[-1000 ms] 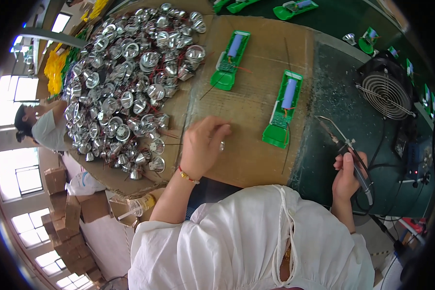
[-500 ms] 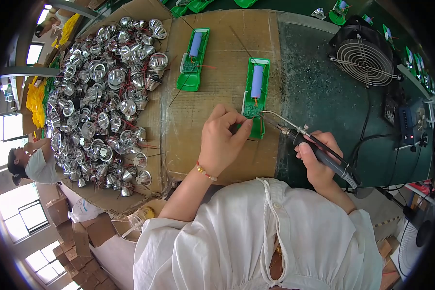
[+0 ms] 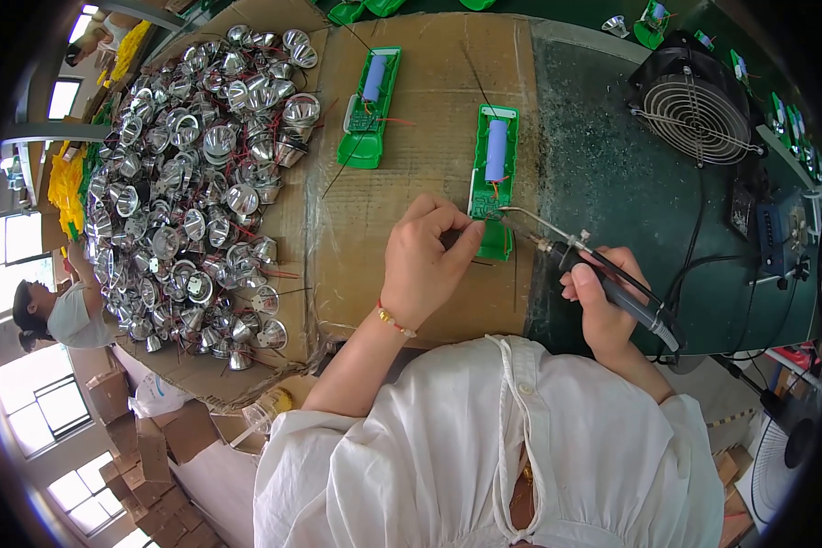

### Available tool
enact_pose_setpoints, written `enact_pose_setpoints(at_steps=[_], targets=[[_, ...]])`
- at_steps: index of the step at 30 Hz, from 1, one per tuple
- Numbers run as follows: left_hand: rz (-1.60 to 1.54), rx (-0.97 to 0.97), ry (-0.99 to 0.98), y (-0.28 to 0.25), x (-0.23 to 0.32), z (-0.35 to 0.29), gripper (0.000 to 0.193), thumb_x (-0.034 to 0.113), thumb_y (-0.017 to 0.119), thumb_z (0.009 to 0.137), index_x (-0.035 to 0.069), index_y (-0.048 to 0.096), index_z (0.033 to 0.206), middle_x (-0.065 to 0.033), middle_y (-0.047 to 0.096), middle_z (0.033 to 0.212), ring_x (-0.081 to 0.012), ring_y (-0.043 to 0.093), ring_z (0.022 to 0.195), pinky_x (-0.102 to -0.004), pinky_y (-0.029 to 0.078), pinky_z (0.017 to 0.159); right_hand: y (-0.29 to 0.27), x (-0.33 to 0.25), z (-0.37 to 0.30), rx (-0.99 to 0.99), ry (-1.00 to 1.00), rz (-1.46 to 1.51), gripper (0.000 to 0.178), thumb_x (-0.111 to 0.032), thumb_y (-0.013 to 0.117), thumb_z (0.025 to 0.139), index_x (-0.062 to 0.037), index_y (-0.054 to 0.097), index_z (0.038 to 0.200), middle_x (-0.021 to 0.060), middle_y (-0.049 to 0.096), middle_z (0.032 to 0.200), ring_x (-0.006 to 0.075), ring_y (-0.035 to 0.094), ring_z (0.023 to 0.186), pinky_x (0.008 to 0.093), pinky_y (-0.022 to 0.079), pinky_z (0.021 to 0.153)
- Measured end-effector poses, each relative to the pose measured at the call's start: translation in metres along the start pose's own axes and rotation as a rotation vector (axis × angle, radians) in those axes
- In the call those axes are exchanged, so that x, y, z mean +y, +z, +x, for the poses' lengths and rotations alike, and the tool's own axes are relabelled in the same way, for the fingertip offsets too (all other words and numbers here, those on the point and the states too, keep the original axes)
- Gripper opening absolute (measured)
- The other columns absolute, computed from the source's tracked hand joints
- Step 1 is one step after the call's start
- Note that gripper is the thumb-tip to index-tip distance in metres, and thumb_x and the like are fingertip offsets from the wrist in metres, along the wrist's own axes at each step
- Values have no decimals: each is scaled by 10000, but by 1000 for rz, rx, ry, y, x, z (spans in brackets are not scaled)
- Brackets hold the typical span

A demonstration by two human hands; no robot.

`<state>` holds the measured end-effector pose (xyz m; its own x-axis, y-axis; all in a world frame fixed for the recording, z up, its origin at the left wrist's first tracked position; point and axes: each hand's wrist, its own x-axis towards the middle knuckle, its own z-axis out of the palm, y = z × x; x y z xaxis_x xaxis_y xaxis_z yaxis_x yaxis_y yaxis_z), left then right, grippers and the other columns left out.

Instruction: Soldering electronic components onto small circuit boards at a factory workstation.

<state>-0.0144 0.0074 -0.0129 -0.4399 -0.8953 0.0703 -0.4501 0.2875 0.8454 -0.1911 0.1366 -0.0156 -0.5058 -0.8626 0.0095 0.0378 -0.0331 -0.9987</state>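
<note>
A green plastic housing with a blue cylindrical cell and a small circuit board lies on the cardboard sheet. My left hand rests beside its lower end, with the fingers pinched together at the board, apparently on a thin wire. My right hand grips a soldering iron, whose metal tip reaches the same spot on the board. A second green housing with a blue cell lies farther up and to the left.
A large heap of shiny silver reflector cups covers the left of the cardboard. A small black fan and a black control box stand on the green bench at right. More green housings lie along the far edge. Another person sits at far left.
My left hand moved from the bare cardboard to the right-hand green housing. My right hand brought the soldering iron in from the right, so its tip meets the circuit board.
</note>
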Motion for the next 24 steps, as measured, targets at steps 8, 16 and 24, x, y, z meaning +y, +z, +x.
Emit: enact_pose_setpoints(at_steps=[8,16,24], targets=[[26,10,2,1,-1,0,135,142,698,792,16,668,756,-89,565,785,-189,516,548,-305,422,524,-1,2,2,-42,-71,-31,167,-59,664,851,37,555,934,111,643,747,118,617,620,244,514,564],[5,15,-5,2,-2,0,130,139,701,786,17,671,752,-92,571,784,-194,519,558,-311,426,531,-3,0,1,-39,-77,-57,159,-50,658,850,33,545,925,121,638,759,113,603,612,241,499,557],[13,17,-18,2,-2,1,135,138,704,778,18,667,731,-92,574,762,-201,540,585,-314,425,534,-6,-5,1,-19,-51,-2,169,-59,650,860,39,545,949,140,627,803,133,614,639,253,522,583]])
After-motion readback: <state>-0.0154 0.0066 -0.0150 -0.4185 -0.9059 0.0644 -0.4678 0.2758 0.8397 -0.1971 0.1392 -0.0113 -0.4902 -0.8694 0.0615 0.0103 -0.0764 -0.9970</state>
